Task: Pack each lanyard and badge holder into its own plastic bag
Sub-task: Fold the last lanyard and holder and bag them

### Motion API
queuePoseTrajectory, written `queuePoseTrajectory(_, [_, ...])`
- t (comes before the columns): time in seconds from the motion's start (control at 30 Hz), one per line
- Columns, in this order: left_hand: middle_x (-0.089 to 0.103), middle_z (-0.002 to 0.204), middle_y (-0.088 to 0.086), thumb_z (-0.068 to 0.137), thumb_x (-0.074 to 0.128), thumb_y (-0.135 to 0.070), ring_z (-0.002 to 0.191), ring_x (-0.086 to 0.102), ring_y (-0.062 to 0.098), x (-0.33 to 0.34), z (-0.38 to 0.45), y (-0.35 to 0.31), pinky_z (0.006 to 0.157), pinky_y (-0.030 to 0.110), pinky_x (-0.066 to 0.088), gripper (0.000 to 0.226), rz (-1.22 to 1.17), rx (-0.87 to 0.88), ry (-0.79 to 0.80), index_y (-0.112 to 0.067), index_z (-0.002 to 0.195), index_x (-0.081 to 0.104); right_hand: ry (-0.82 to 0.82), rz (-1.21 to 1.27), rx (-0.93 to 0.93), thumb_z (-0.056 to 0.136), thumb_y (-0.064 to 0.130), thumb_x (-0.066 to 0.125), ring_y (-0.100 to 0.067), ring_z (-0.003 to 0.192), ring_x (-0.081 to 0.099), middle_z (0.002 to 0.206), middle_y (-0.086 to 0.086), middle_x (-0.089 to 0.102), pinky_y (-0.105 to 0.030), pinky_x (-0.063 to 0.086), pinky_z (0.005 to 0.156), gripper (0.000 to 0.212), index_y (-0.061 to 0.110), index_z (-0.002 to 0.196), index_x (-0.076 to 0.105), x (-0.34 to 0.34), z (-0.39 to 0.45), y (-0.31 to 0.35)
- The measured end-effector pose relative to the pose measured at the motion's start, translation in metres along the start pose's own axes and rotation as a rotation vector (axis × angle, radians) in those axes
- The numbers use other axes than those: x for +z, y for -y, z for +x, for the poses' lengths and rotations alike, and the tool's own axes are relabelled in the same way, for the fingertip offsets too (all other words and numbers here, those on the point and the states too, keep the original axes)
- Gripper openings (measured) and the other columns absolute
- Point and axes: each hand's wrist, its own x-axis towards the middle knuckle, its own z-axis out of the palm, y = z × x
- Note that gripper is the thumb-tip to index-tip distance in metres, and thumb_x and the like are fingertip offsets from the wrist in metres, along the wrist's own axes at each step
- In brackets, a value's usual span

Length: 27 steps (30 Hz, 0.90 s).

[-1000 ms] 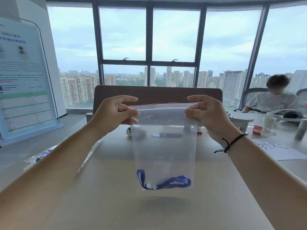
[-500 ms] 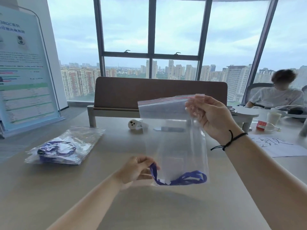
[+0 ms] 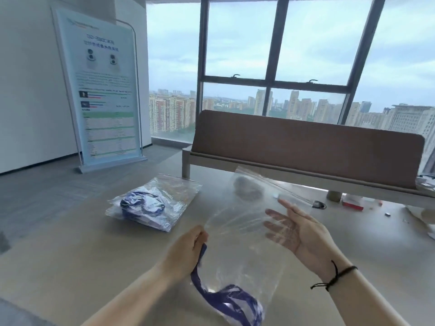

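the left hand (image 3: 186,252) pinches the near edge of a clear, crinkled zip-top plastic bag (image 3: 244,234), its fingers curled around the film where a dark blue fabric lanyard (image 3: 226,300) runs up inside toward the grip. the lanyard's bulk, with what looks like a pale badge holder bunched among the blue loops, lies at the bag's low end near the bottom of the view; the blur makes the holder hard to pick out for sure. the right hand (image 3: 299,229) is held flat and spread, palm toward the bag, with straight fingers lying against or just behind the film; it grasps nothing, and whether it actually presses the plastic cannot be told. the bag is lifted off the pale grey bench (image 3: 94,250) and slants away from the person, its zip edge at the far, upper end; whether that zip is closed cannot be read here. to the left, lying flat on the bench and well apart from both hands, is a finished stack of clear plastic bags with blue lanyards inside (image 3: 154,205), so some sets look already packed. judging from this, the set in hand is inside its bag and what remains for it is flattening, sealing if it is not sealed, and laying it with the stack. no loose lanyards or spare bags show in view, so how many sets remain cannot be said.
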Motion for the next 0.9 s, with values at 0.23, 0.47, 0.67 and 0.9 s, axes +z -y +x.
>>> queuePoseTrajectory(0.23, [0.074, 0.079, -0.007, 0.101, 0.051, -0.042, 0.072, 0.069, 0.017, -0.08, 0.012, 0.061, 0.067, 0.036, 0.054, 0.017, 0.368, 0.078, -0.209, -0.026, 0.097, 0.056, 0.063, -0.025, 0.084, 0.106, 0.018, 0.04, -0.036, 0.089, 0.074, 0.114, -0.012, 0.073, -0.041, 0.063, 0.065, 0.03, 0.015, 0.123, 0.064, 0.098, 0.088, -0.037])
queuePoseTrajectory(0.47, [0.068, 0.07, -0.009, 0.092, 0.065, -0.041, 0.065, 0.065, 0.013, -0.158, 0.069, 0.09, 0.067, 0.031, 0.054, 0.013, 0.358, -0.006, -0.353, -0.033, 0.103, 0.065, 0.119, -0.077, 0.087, 0.107, 0.019, 0.039, -0.037, 0.094, 0.073, 0.111, -0.01, 0.075, -0.048, 0.062, 0.076, 0.029, 0.013, 0.127, 0.058, 0.186, 0.175, -0.06])
queuePoseTrajectory(0.67, [0.071, 0.095, -0.005, 0.094, 0.061, -0.047, 0.083, 0.067, 0.018, -0.203, 0.128, 0.104, 0.078, 0.033, 0.055, 0.038, 0.52, -0.148, -0.277, -0.026, 0.126, 0.057, 0.116, -0.182, 0.112, 0.107, 0.027, 0.039, -0.035, 0.086, 0.074, 0.112, -0.01, 0.07, -0.047, 0.062, 0.074, 0.033, 0.015, 0.138, 0.042, 0.245, 0.237, -0.061])
queuePoseTrajectory(0.9, [0.044, 0.153, -0.004, 0.103, 0.035, -0.051, 0.135, 0.046, 0.025, -0.172, 0.136, 0.115, 0.109, 0.043, 0.038, 0.043, 0.585, -0.216, -0.019, -0.036, 0.143, 0.04, -0.097, -1.05, -0.101, 0.095, 0.056, 0.048, -0.036, 0.142, 0.034, 0.158, -0.017, 0.026, -0.05, 0.031, 0.115, 0.085, 0.01, 0.155, 0.011, 0.251, 0.245, -0.114])
